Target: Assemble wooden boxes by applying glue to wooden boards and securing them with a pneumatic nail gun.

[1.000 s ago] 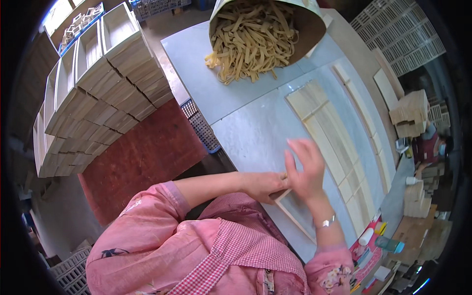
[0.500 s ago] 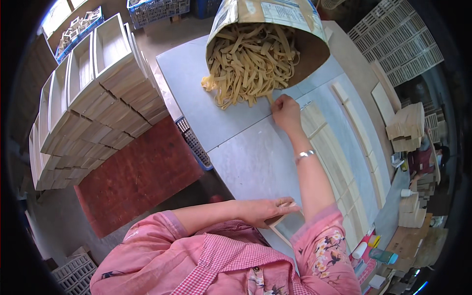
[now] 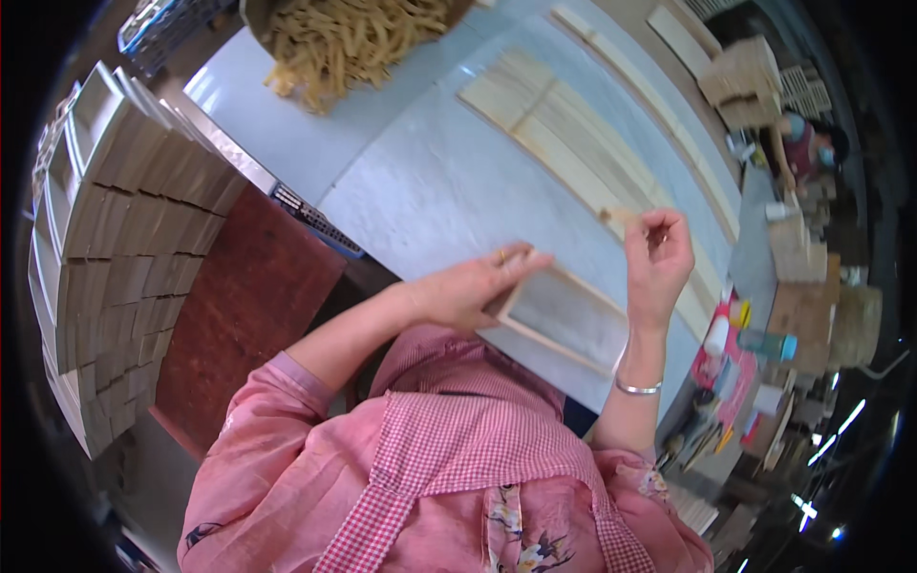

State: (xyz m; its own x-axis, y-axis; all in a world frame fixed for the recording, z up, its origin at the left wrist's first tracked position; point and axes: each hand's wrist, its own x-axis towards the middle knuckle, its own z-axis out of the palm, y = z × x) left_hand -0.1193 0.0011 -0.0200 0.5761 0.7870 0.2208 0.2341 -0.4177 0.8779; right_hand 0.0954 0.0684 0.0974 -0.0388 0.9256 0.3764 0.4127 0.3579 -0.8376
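My left hand (image 3: 478, 288) is closed on the left end of a slim rectangular wooden frame (image 3: 557, 344), which lies near the front edge of the table. Raised above the frame's right end is my right hand (image 3: 661, 253), its fingers pinched together. A short tan strip (image 3: 619, 219) sticks out from these fingertips to the left, slightly blurred; it resembles the strips in the pile. That pile of flat yellowish strips (image 3: 358, 38) spills from a container, mostly cut off at the top edge, onto the far left of the table.
Flat wooden boards (image 3: 564, 124) lie side by side on the grey-blue table (image 3: 411, 191), with a long narrow strip of wood (image 3: 659, 134) beyond. Stacked wooden boxes (image 3: 134, 248) stand left, by a reddish-brown board (image 3: 248, 306). A bottle (image 3: 764, 344) and a co-worker (image 3: 812, 148) are at right.
My right hand has come back from the pile to the frame's right end, carrying a strip. The view has shifted, so the pile now sits higher and farther left. My left hand stays on the frame.
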